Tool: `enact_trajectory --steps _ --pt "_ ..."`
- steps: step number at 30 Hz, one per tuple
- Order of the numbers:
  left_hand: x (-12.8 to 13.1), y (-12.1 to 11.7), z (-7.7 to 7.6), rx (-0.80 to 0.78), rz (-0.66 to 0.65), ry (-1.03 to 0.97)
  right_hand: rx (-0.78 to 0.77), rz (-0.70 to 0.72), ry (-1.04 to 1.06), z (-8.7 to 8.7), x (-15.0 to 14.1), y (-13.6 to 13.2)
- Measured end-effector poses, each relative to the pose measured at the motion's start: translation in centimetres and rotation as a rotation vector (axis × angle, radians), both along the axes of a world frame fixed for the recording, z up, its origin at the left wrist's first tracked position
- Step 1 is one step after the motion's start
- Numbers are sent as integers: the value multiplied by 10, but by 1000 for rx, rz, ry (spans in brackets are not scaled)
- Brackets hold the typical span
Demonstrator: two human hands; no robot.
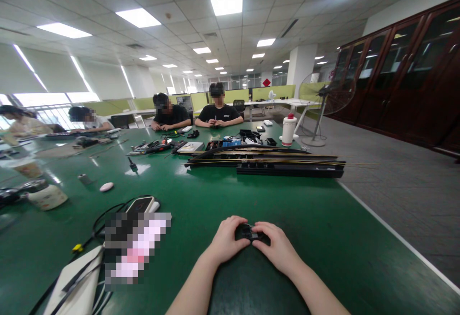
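Note:
Between my hands, low over the green table (187, 257), is a small black object (247, 232) with a greyish part on its right side; its exact kind is too small to make out. My left hand (230, 239) grips it from the left, thumb at the near edge and fingers curled over the far edge. From the right, my right hand (275, 245) pinches it the same way. The fingertips of both hands nearly meet around it and cover part of its edges.
Long black rails (291, 167) with thin yellowish rods lie ahead. A white bottle (288, 130) with a red cap stands behind them. To my left are a phone (141, 206), cables, a white notebook (74, 281) and a jar (46, 195). Several people sit farther off; a fan (321, 95) stands right.

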State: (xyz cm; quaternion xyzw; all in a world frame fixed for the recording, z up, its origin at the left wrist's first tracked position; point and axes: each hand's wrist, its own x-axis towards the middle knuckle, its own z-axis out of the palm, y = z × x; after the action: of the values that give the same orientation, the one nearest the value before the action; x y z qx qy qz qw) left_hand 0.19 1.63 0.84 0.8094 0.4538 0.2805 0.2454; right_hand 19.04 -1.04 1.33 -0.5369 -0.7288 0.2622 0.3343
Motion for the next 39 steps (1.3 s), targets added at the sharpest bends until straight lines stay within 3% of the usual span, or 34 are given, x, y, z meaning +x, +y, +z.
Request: enact_trajectory --steps 17,29,39 --pt "0 -1 2 5 -4 9 -26 -21 85 0 1 2" --pt "0 -2 3 -15 10 16 -96 -135 359 -1 4 5" --pt "0 -1 4 -9 5 20 -133 -242 736 1 6 11"
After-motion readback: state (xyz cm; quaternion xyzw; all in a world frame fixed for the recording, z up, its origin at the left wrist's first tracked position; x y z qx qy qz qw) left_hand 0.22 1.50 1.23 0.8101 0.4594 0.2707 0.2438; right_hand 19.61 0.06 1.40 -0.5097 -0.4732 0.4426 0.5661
